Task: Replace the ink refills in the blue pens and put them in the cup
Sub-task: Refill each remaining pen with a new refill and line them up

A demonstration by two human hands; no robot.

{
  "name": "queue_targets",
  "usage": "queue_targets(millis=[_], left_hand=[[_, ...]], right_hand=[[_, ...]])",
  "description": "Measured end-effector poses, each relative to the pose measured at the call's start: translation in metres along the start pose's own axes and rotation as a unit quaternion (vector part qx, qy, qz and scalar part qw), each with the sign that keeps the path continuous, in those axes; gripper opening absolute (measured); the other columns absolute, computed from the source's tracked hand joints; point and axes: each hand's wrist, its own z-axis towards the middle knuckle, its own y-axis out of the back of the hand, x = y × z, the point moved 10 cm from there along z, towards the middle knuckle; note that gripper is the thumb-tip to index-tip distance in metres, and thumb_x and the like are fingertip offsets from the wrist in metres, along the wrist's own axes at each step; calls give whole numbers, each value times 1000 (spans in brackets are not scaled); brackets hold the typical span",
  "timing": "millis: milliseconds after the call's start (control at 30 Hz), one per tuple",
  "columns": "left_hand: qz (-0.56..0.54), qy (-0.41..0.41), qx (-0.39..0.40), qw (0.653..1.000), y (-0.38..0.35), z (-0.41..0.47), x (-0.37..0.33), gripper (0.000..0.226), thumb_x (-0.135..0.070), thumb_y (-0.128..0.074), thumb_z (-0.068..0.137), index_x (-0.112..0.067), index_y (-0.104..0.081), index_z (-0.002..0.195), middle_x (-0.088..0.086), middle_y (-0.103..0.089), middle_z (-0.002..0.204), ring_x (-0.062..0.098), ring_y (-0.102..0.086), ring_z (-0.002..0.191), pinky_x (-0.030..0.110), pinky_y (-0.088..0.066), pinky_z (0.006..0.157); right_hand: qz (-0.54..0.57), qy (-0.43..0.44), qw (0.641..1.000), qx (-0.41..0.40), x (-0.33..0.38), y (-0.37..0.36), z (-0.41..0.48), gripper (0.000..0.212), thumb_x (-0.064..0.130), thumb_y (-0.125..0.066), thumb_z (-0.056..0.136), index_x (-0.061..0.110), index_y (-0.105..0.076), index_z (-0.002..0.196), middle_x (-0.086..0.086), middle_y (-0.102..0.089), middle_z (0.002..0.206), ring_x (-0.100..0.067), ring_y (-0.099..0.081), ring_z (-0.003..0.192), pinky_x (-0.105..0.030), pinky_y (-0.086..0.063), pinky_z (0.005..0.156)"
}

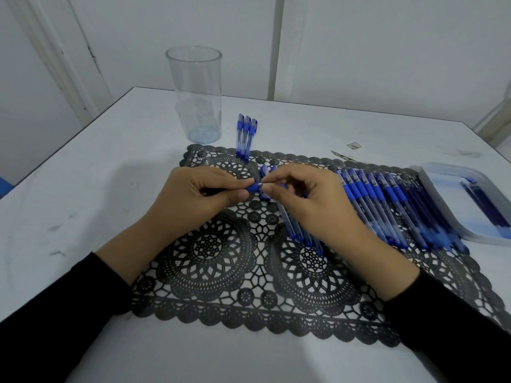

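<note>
While the left hand curls round the blue pen, thumb pressing on its rubber grip, the right hand pinches the pen's metal tip between thumb and forefinger, its other fingers loosely bent and holding nothing. Whether that pinch is on the cone itself or on the refill point poking through it cannot be told.

This pen is held in the air over the far middle of the black lace mat. Its long axis runs roughly parallel to the near edge of the desk, writing end pointing right. The barrel is hidden inside the left hand.

Such a pen is probably light and stiff, with a smooth clear barrel that would slip under a twist, so the rubber grip is the sensible place to hold. The tip is small and easy to drop, and likely wants a firm fingertip pinch. A bare refill would be thin and bendy, best taken near its middle and kept clear of the inky point.

The clear cup stands upright toward the far edge, left of centre, with no pens in it. Three capped pens lie side by side across the mat's far edge. A long row of pens lies on the mat's right part, running slantwise from far to near. Beside it, at the right edge, a tray holds dark refills.
</note>
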Motion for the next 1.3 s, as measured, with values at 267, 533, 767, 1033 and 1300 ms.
queue_targets(millis=[267, 533, 767, 1033, 1300], left_hand=[[0, 86, -70, 994, 28, 4, 27, 22, -20, -79, 80, -29, -78, 100, -14, -76, 90, 2, -71, 87, 19, -55, 84], [0, 109, -74, 991, 29, 3, 30, 22, -19, -79, 80, -34, -76, 96, -21, -74, 87, -3, -69, 85, 6, -48, 77], [1, 108, -63, 992, 28, 1, 28, 22, -19, -79, 80, -32, -77, 99, -17, -76, 91, -1, -70, 90, 10, -51, 83], [-4, 120, -51, 991, 26, -2, 30, 23, -20, -79, 79, -28, -78, 101, -14, -76, 91, 3, -71, 89, 14, -53, 84], [-36, 135, -41, 989, 21, -3, 26, 22, -18, -82, 75, -31, -78, 93, -17, -76, 86, 0, -71, 86, 8, -51, 79]], right_hand=[[-206, -10, 978, 38, 0, -6, 13, 37, 33, -67, 90, 21, -64, 125, 9, -66, 113, -4, -52, 91, -8, -32, 82], [-349, 43, 925, 146, 4, -37, 10, 39, 31, -60, 95, 14, -61, 130, -2, -63, 121, -21, -46, 111, -26, -32, 96], [-335, 35, 929, 154, 3, -38, 12, 33, 21, -58, 97, 14, -62, 129, -1, -63, 124, -20, -46, 113, -19, -26, 92], [-206, -4, 978, -37, 10, 2, 15, 22, 13, -57, 95, 15, -72, 111, 11, -65, 87, -1, -52, 78, -10, -35, 73], [-37, -46, 994, -88, 0, 21, 11, 14, 20, -58, 97, 23, -72, 100, 16, -56, 65, 1, -47, 58, -8, -35, 56]])
